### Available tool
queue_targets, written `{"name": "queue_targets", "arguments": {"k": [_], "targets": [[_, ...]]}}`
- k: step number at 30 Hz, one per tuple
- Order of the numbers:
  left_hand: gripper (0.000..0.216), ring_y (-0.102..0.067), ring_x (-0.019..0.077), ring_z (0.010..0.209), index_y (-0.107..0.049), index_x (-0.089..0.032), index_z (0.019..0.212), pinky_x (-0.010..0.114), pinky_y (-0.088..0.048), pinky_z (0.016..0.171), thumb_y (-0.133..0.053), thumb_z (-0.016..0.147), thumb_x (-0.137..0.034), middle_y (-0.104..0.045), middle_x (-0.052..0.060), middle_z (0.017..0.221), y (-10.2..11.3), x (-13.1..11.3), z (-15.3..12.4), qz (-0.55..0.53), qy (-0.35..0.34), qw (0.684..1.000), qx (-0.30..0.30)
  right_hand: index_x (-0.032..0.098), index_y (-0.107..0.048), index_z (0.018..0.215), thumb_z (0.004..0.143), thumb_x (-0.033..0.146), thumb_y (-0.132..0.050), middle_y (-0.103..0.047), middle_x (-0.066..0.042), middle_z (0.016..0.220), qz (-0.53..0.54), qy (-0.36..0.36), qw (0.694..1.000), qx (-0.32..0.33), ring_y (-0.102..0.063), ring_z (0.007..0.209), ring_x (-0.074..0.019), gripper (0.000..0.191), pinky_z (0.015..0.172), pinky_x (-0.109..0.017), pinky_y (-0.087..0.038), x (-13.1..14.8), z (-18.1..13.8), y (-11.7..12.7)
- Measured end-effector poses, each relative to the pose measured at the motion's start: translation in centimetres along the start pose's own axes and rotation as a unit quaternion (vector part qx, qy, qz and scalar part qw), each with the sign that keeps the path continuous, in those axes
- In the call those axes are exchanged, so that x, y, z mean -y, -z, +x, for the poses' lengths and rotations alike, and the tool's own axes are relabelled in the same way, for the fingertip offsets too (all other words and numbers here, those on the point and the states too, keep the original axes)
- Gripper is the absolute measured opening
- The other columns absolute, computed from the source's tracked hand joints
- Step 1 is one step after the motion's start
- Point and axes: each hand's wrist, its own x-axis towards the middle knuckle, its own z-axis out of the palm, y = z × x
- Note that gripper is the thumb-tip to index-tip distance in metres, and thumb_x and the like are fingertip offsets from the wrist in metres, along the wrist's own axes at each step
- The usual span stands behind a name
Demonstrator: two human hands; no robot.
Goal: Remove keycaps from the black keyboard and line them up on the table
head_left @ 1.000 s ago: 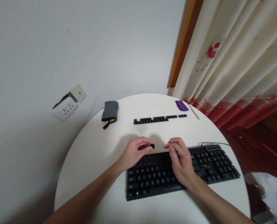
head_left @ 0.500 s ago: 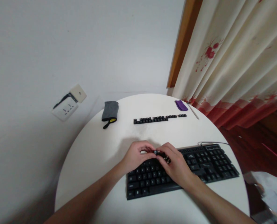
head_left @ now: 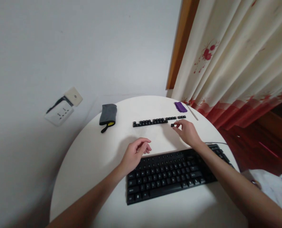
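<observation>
A black keyboard [head_left: 169, 175] lies on the round white table [head_left: 95, 158]. My right hand [head_left: 187, 132] reaches past it and pinches a small black keycap [head_left: 172, 125] just in front of the row of loose black keycaps [head_left: 155, 121]. My left hand [head_left: 136, 152] hovers at the keyboard's far left corner, fingers loosely curled and apart, holding nothing.
A grey pouch with a yellow lining [head_left: 107, 115] lies at the back left of the table. A purple cloth [head_left: 180, 106] and a thin stick [head_left: 192, 112] lie at the back right, beside a curtain [head_left: 231, 63]. A wall socket [head_left: 60, 111] is on the left wall.
The keycap passed from my left hand to my right. My right hand then moved away from the keyboard to the keycap row. My left hand let go and stayed by the keyboard.
</observation>
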Motion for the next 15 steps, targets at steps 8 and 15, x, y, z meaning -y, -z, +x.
{"name": "queue_targets", "arguments": {"k": [8,15], "targets": [[0.029,-0.064,0.0144,0.073,-0.067,-0.014,0.098,0.025,-0.051,0.069,-0.049,0.099,-0.035,-0.068,0.004,0.078,0.1,0.2,-0.1,0.058,-0.014,0.998,0.031,0.016,-0.076,0.090,0.082,0.023,-0.068,-0.076,-0.009,0.086,-0.063,-0.094,0.991,0.068,-0.069,0.081,-0.0210,0.013,0.071,-0.026,-0.045,-4.2,4.0,-3.5],[0.030,-0.064,0.0147,0.076,-0.069,-0.014,0.094,0.024,-0.050,0.071,-0.047,0.099,-0.035,-0.070,0.004,0.080,0.0,0.1,-0.2,0.093,-0.007,0.995,0.046,0.018,-0.074,0.086,0.081,0.033,-0.070,-0.075,-0.009,0.084,-0.090,-0.123,0.985,0.075,-0.069,0.082,-0.0219,0.016,0.068,-0.026,-0.044,-4.4,3.7,-3.6]]}}
